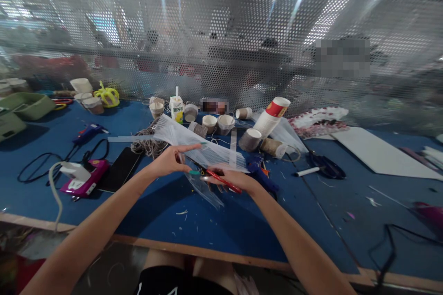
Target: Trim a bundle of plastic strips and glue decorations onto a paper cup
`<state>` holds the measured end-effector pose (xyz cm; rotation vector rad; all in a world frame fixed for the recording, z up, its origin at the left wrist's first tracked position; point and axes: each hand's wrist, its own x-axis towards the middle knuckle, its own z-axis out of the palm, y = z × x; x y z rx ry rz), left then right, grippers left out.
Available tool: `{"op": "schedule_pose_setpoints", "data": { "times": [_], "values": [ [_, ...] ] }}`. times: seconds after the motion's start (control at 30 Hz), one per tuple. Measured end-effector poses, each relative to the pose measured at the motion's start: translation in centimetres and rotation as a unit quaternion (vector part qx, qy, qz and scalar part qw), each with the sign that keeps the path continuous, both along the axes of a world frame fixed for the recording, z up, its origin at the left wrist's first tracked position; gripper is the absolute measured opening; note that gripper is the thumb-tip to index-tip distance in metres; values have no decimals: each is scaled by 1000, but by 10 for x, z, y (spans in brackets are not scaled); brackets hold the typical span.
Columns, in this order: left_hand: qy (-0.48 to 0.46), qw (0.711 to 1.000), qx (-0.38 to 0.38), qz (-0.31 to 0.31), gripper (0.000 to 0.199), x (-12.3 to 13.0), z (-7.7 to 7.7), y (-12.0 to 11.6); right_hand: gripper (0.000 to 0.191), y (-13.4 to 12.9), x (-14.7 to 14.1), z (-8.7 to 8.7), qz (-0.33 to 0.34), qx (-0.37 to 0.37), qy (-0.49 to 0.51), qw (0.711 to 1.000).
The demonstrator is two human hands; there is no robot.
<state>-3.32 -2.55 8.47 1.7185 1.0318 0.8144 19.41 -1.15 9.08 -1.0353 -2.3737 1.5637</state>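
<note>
1. The left hand (169, 160) is stretching its index finger along the film (216, 151); its thumb and index finger are standing wide apart in a rounded C. Whether that grip is pinching any film, I cannot tell, since the other fingers are hiding.
2. The right hand (231, 178) is wrapping its grip around the tool (224, 181), fingers closing about its smooth, glossy red handle. The tool's slim dark end is slanting up toward the left thumb.
3. The film is spreading above the counter (166, 221), around and beyond both hands; it is thin, see-through and finely pleated, with a loose piece trailing below the hands.
4. Behind the left hand, soft grey-brown twine (150, 143) is heaping in a tangle. The phone (121, 170), a flat black slab, is lying near the left forearm, beside the glossy purple power strip (86, 182).
5. Beyond the film, a boxy carton (176, 110) is standing upright with its straw.
6. To the right, smooth white paper cups are leaning in a tapered stack (270, 120); near it, a coarse, twine-wrapped cup (273, 147) is lying on its side.
7. Across the back, the metal screen (138, 23) is showing rows of small round holes.
</note>
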Motion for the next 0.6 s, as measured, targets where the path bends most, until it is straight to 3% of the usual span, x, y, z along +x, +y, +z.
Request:
{"op": "schedule_pose_setpoints", "data": {
  "times": [0.6],
  "values": [
    [9,999,10,-32,75,0,0,-2,44,3,2,-10,-19,23,-35,999]
  ]
}}
